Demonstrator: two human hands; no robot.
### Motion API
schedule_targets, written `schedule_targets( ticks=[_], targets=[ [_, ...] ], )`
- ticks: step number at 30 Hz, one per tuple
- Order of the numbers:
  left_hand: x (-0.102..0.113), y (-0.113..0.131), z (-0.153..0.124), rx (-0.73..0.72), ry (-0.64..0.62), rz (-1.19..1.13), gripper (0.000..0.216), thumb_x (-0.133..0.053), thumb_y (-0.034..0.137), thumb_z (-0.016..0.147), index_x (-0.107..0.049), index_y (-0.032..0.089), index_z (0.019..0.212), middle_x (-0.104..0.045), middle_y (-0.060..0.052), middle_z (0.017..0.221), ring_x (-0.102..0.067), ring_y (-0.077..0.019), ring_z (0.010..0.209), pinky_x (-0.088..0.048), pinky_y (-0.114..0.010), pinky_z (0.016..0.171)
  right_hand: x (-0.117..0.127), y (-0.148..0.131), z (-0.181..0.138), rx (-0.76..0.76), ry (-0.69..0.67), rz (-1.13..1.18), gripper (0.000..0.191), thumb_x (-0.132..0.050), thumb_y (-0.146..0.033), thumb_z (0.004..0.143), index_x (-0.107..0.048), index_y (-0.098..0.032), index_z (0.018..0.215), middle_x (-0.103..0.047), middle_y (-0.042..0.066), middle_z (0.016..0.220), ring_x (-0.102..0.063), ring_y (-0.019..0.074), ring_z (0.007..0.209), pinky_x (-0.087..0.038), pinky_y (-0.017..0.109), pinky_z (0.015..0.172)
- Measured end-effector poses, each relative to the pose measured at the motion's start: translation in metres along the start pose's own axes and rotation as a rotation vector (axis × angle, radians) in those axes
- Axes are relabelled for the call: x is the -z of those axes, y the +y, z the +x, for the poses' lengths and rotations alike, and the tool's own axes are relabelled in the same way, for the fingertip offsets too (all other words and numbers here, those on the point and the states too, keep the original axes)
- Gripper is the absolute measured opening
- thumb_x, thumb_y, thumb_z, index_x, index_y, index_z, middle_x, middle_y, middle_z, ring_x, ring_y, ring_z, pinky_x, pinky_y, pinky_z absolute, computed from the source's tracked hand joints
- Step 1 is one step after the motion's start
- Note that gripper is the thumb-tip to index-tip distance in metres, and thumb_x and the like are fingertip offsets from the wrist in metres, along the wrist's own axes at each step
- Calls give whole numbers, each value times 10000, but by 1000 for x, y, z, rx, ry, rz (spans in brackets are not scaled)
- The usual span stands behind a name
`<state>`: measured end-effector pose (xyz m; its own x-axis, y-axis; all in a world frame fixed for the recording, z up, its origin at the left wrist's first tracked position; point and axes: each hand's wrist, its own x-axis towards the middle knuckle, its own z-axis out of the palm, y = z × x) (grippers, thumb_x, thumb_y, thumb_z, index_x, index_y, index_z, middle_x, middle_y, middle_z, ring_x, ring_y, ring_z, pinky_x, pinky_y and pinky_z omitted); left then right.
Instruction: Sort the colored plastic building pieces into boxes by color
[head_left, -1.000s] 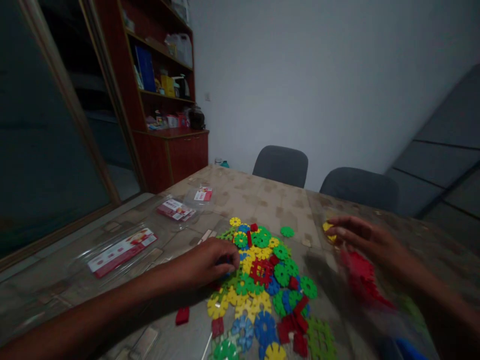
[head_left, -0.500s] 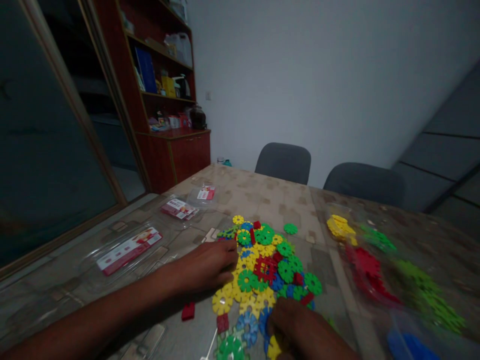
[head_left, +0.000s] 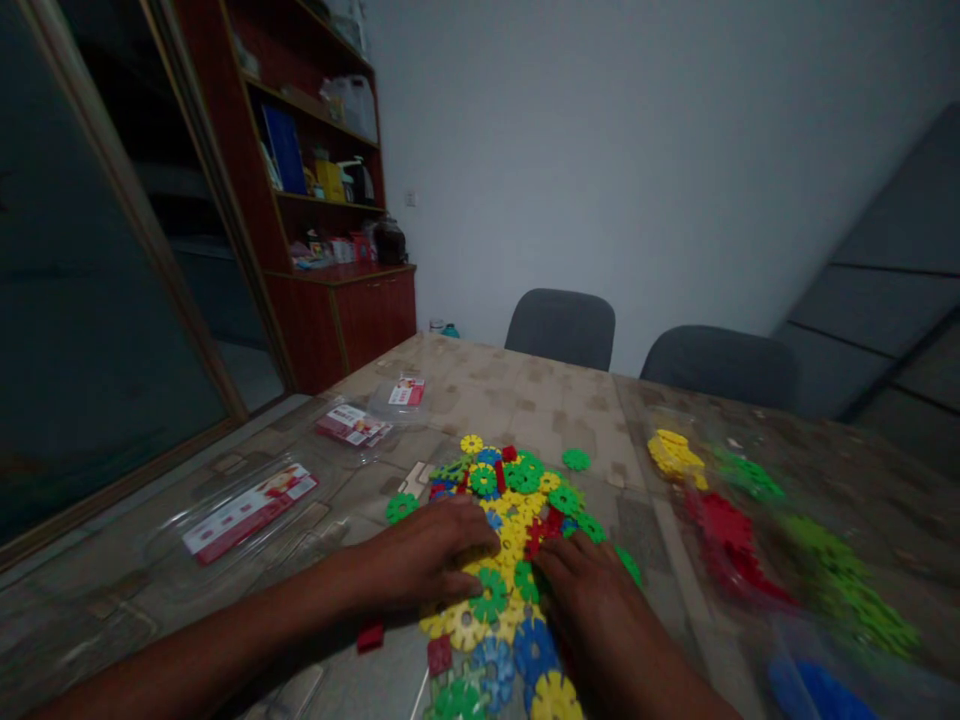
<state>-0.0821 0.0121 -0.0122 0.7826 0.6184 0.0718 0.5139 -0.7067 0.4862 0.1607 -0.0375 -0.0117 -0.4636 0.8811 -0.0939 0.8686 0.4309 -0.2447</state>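
Grey chairs (head_left: 561,328) stand beyond the far edge of the worktop (head_left: 480,385). Well in from that edge lies a pile of plastic pieces (head_left: 515,515). The left hand (head_left: 450,545) and right hand (head_left: 589,590) rest over it, fingers curved; whether either pinches a piece cannot be told. A sideways sweep could scatter loosely overlapping pieces. They appear thin, notched, yellow, green, blue and red.

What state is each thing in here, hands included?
Left hand: curled over the mixed pile
Right hand: palm down at the pile's right side
Mixed pile: loose, colours mingled
Green piece beyond the pile: lying on the table
Yellow pieces at right: heaped together
Red pieces at right: heaped together
Labelled clear packaging: lying flat
Cabinet doors: shut
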Motion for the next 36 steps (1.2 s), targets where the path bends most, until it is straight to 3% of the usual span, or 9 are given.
schedule_targets(
  ticks=[7,10,12,15,19,23,27,33,36],
  targets=[
    [-4,3,3,53,-17,44,62,-664,197,935,-652,193,996,-692,-63,991,-627,-241,936,-459,-322,822,8,7,3,-51,67,14,225,-514,-140,989,-733,-193,993,-729,117,1114,-628,280,1028,-457,395,920],
    [-5,4,5,59,-18,61,121,-613,196,962,-609,181,842,-681,-58,919,-612,-218,855,-446,-306,774,13,-2,10,13,97,62,212,-553,-141,963,-705,-188,1104,-697,117,1217,-595,289,1131,-447,401,986],
    [-3,6,3,20,-40,69,192,-562,157,977,-578,183,787,-671,-56,915,-605,-211,858,-443,-304,783,16,-9,16,37,79,82,311,-602,-130,927,-665,-172,1229,-654,128,1320,-557,306,1209,-421,428,1045],
    [5,11,-3,-11,-106,59,120,-623,83,888,-596,194,853,-663,-50,1028,-604,-234,975,-450,-316,858,20,-17,22,40,9,88,427,-697,-166,877,-630,-165,1298,-615,140,1380,-521,332,1247,-389,468,1078],
    [14,15,-10,27,-179,26,284,-787,157,791,-625,224,1015,-636,-47,1146,-589,-273,1066,-460,-354,911,21,-12,21,17,-55,89,329,-737,-174,849,-677,-177,1172,-648,123,1271,-532,311,1187,-396,433,1030],
    [8,10,-11,18,-145,6,388,-852,262,777,-622,244,1089,-615,-44,1167,-573,-280,1087,-456,-362,893,19,-2,18,12,-39,136,274,-737,-177,846,-679,-191,1114,-639,94,1229,-543,279,1148,-407,383,982],
    [-2,7,-9,29,-129,-31,355,-870,289,780,-613,217,1014,-617,-50,1158,-573,-276,1073,-465,-355,881,11,-6,24,-10,-11,117,308,-766,-244,858,-666,-190,1144,-636,101,1232,-543,297,1156,-406,394,974],
    [6,9,-8,106,-112,-78,337,-877,248,771,-615,232,981,-633,-25,1123,-570,-264,1054,-459,-369,909,1,-14,37,-3,50,-20,84,-638,-233,960,-690,-188,1008,-682,102,1107,-596,282,1043,-407,365,899],
    [14,8,-8,160,-96,-110,342,-859,156,752,-601,227,966,-640,-12,1113,-573,-240,1035,-455,-346,905,6,-7,37,-20,78,-4,182,-530,-191,1007,-694,-192,929,-707,89,1008,-617,246,942,-401,325,833]
  ],
)
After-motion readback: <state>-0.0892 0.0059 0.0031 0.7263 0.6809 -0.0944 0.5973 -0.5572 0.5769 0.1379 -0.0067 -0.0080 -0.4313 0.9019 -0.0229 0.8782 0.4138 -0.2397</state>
